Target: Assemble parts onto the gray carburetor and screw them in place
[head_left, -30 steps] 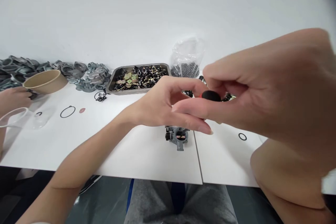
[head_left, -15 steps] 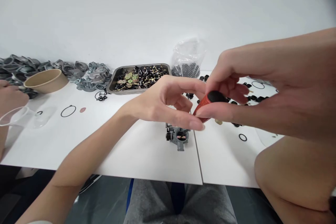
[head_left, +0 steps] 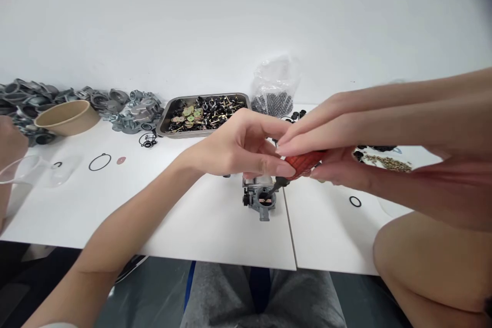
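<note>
Between my two hands is a screwdriver with a red handle, tilted so its dark shaft runs down to the left. Its tip reaches into the round bore of a grey metal carburetor on the white table, where a copper-coloured strip shows. My left hand pinches the lower handle between thumb and fingers, above the carburetor. From the right, my right hand grips the upper handle, fingers stretched over it and thumb below. My hands hide the back part of the carburetor.
A metal tray of small parts stands behind my left hand, beside a clear bag of dark pieces. Grey castings and a tan bowl lie left, near another person's hand. A black O-ring lies right.
My right hand has turned about the handle: its fingers have straightened across the top, covering the black end. More of the screwdriver's shaft shows. My left hand and the carburetor stay nearly in place.
</note>
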Available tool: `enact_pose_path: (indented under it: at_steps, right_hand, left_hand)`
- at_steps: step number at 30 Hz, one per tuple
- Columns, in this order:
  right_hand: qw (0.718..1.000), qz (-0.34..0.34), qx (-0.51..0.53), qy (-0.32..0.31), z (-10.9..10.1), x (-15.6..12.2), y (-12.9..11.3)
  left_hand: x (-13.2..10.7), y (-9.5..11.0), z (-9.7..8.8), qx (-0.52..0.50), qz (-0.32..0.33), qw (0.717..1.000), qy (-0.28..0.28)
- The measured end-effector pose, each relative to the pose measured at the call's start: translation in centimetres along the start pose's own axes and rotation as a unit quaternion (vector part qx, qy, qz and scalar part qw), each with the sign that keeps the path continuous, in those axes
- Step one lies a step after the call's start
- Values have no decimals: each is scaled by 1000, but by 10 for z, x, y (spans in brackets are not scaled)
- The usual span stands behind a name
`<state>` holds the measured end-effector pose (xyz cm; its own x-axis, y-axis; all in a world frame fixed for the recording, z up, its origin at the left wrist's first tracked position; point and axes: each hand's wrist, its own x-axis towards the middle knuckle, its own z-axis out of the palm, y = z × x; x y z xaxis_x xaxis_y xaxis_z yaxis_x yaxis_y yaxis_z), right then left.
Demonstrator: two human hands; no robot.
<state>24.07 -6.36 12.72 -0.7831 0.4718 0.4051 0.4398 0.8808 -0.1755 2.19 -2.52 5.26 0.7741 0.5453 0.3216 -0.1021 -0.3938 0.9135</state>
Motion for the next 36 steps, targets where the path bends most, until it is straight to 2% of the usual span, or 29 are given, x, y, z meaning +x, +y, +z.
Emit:
enact_pose_path:
  at_steps: [2,3,7,11,14,17,19,21,24,29,33,36]
  right_hand:
    - [1000,2,-6,-16,0,-2,3]
    - [1000,15,-15,-4,2,-2,3]
    - [987,31,-129,89,15,11,-7]
    - [973,43,-199,104,24,22,-16]
    - [982,50,-141,114,18,19,-14]
    - [998,10,-29,53,5,8,-5]
    - [1000,8,12,13,0,2,0]
    - [999,29,-1,16,0,0,3]
    - [992,58,-94,68,9,5,-1]
    - [973,43,-190,123,22,18,-14]
    - [984,51,-115,124,13,14,-11]
    - [999,19,-18,48,3,6,-1]
  left_hand:
    - [0,0,-1,-8,3,1000,-16]
    - [0,0,-1,-14,7,1000,-22]
    - [2,6,8,-22,19,999,-36]
    - [5,11,17,11,3,1000,-5]
    - [4,9,17,0,12,1000,28]
    - [3,7,12,-30,10,999,-7]
    - [2,7,10,-34,0,999,-34]
    - [2,8,10,-24,5,999,-39]
    - [3,10,12,5,22,1000,-17]
    - [5,10,15,46,25,998,29]
    - [4,6,12,23,7,999,31]
    - [2,4,7,1,1,1000,16]
